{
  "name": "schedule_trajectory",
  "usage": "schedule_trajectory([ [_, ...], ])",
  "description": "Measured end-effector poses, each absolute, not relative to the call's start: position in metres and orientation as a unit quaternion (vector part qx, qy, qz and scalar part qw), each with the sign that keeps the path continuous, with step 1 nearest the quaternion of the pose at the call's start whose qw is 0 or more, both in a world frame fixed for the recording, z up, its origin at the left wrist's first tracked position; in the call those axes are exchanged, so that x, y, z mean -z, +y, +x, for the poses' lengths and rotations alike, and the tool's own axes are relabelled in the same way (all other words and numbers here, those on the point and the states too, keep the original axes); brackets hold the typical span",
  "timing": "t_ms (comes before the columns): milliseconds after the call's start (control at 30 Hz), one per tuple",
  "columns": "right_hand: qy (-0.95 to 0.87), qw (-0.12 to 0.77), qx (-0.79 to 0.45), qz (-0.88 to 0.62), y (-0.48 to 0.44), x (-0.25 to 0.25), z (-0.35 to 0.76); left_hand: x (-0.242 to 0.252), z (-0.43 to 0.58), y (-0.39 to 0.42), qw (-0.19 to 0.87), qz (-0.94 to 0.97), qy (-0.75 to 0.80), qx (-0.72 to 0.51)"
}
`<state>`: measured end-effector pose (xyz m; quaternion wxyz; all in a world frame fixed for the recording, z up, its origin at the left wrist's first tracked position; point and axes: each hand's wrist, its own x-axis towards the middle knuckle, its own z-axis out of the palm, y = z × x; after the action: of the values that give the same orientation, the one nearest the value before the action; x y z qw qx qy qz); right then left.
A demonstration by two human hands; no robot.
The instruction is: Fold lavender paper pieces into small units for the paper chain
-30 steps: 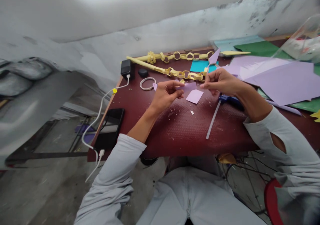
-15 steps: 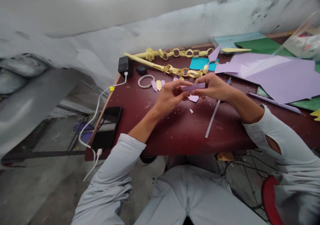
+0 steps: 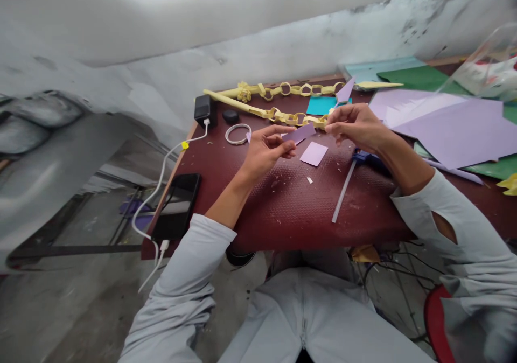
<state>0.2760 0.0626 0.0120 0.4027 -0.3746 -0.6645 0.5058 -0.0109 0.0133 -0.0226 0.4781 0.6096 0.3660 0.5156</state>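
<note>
Yellow chain [image 3: 288,118] is linked; purple strip [image 3: 304,132] pinched in left hand [image 3: 264,150]; purple square [image 3: 314,154] unfolded; right hand [image 3: 357,126] grip can't be told.

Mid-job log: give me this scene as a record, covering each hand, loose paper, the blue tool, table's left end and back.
left hand: holds a purple paper strip
right hand: right of the strip, apart from it; whether it holds anything is unclear
loose paper: pale purple piece on the table
tool: blue tool, translucent stick reaching toward the near edge
left end: black phone, white cable
back: yellow paper chain, turquoise sheet
</note>
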Motion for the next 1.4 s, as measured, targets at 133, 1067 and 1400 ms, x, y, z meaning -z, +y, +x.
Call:
schedule_trajectory([
  [133,-0.698,0.351,-0.519,-0.348,0.052,-0.009,0.262,0.021,0.001,0.006,0.482,0.617,0.346,-0.518],
  [1067,-0.735,0.334,-0.491,-0.327,0.052,-0.001,0.255,0.027,0.004,0.008,0.534,0.604,0.342,-0.483],
  [1400,-0.759,0.436,-0.371,-0.309,0.057,0.007,0.253,0.023,0.001,0.012,0.519,0.524,0.399,-0.545],
])
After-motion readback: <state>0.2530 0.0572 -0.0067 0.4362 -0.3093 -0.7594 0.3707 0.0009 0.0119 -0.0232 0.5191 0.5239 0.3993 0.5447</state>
